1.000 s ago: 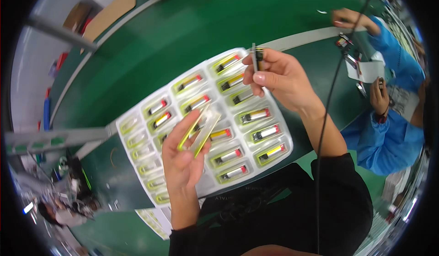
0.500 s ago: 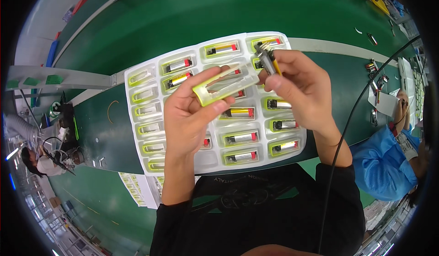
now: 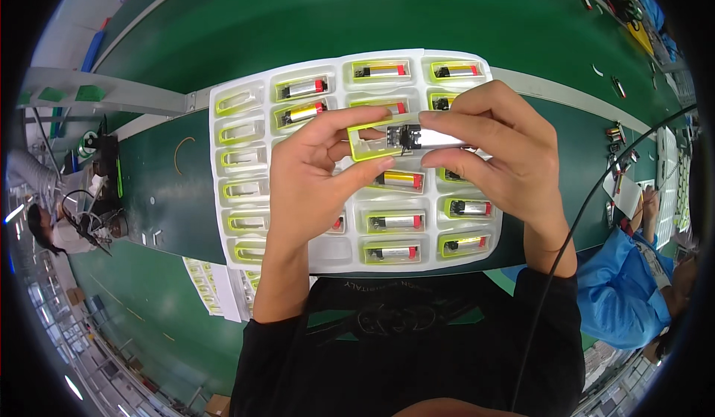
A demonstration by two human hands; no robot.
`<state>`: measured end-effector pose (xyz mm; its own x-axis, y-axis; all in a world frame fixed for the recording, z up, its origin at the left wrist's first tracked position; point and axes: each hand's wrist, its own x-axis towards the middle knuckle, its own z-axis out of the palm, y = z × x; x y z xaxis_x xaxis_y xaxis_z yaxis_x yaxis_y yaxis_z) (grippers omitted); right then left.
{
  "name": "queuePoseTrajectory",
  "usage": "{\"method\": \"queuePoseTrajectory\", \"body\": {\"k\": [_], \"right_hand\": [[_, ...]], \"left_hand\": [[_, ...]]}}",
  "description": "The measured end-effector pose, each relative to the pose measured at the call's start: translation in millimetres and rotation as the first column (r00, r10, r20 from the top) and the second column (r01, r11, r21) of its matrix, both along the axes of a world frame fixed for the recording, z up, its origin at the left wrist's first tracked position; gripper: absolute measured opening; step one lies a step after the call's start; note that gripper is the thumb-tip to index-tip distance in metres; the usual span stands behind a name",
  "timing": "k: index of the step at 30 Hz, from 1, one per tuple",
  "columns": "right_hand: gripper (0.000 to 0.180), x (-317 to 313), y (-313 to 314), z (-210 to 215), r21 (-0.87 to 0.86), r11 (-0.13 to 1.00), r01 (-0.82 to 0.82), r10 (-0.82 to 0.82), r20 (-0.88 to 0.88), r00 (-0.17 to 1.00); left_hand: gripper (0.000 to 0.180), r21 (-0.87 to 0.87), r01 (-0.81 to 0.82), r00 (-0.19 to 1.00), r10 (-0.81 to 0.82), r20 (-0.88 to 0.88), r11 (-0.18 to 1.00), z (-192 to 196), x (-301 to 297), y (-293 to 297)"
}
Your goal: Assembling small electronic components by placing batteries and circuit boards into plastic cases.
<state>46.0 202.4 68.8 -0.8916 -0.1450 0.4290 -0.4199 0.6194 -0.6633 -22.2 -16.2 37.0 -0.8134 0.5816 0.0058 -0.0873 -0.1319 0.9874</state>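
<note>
Above a white moulded tray, my left hand pinches a clear plastic case with a yellow-green rim. A silver battery cell with a small black circuit board at its left end is gripped between the thumb and fingers of my right hand. The board end overlaps the open case, lined up along it. Whether the cell touches the case floor I cannot tell. Around my hands, the tray's pockets hold several similar cases, many with a silver or yellow battery with a red end inside.
Cases without batteries fill the tray's left column. A black cable hangs across the right side. One person in a blue garment works at the right bench; another person is at the far left. More trays stand below the bench edge.
The battery has turned from a steep tilt to lying level, with its board end brought over the case. The case is also more level, and my hands are closer together.
</note>
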Motion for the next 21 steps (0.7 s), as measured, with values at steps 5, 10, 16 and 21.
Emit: {"method": "queuePoseTrajectory", "body": {"k": [5,10,16,21], "right_hand": [[0.041,-0.3,-9.4,0.6,0.089,0.995,0.044,-0.035,-0.093,0.995],[0.036,0.0,-7.6,-1.6,0.015,0.999,0.028,-0.027,-0.05,0.998],[0.033,-3.3,-4.8,-2.8,0.006,1.0,0.015,-0.015,-0.055,0.998],[0.032,-5.7,-8.3,-11.3,0.039,0.999,0.024,-0.02,-0.09,0.996]], "left_hand": [[0.047,-0.017,-0.002,0.998,0.001,-0.058,1.0,-2.9,2.8,1.8],[0.049,-0.034,-0.006,0.997,0.003,-0.078,0.999,-1.1,2.3,5.4],[0.048,-0.015,-0.014,0.997,0.013,-0.078,1.0,-5.2,1.5,8.7],[0.048,-0.018,-0.008,0.997,0.006,-0.081,1.0,-6.4,0.3,8.0]]}}
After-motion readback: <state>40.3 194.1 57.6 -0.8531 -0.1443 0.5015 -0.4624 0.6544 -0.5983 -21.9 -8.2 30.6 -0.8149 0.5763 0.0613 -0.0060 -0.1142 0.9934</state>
